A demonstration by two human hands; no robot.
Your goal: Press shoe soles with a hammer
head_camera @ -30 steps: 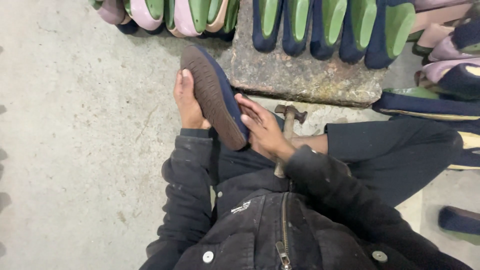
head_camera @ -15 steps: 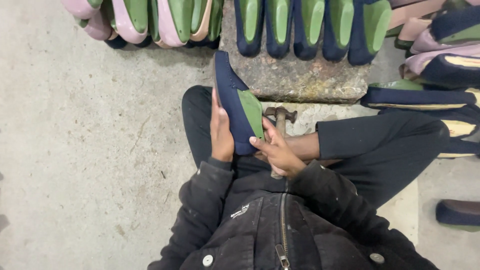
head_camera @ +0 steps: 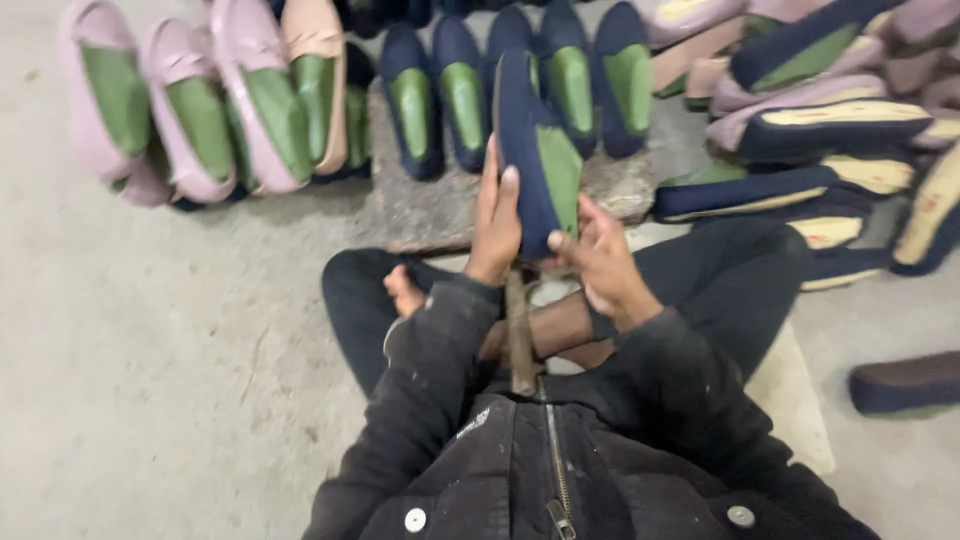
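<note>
I hold a navy slip-on shoe [head_camera: 530, 140] with a green last inside, toe pointing away, above a flat stone block [head_camera: 420, 205]. My left hand [head_camera: 495, 220] grips its left side with fingers up along the upper. My right hand [head_camera: 600, 260] pinches the heel end from the right. A hammer [head_camera: 520, 335] with a wooden handle lies on my lap between my forearms, under both hands. I sit cross-legged in black clothes, one bare foot [head_camera: 405, 292] showing.
Pink shoes [head_camera: 200, 110] and navy shoes [head_camera: 450, 90] on green lasts stand in a row behind the stone. A pile of navy and pink shoes [head_camera: 830, 130] lies at the right. One dark shoe [head_camera: 905, 385] rests on the concrete floor, right.
The shoe was sole-up across my lap; I turned it so its green last faces up and lifted it forward over the stone. The camera tilted toward the shoe rows.
</note>
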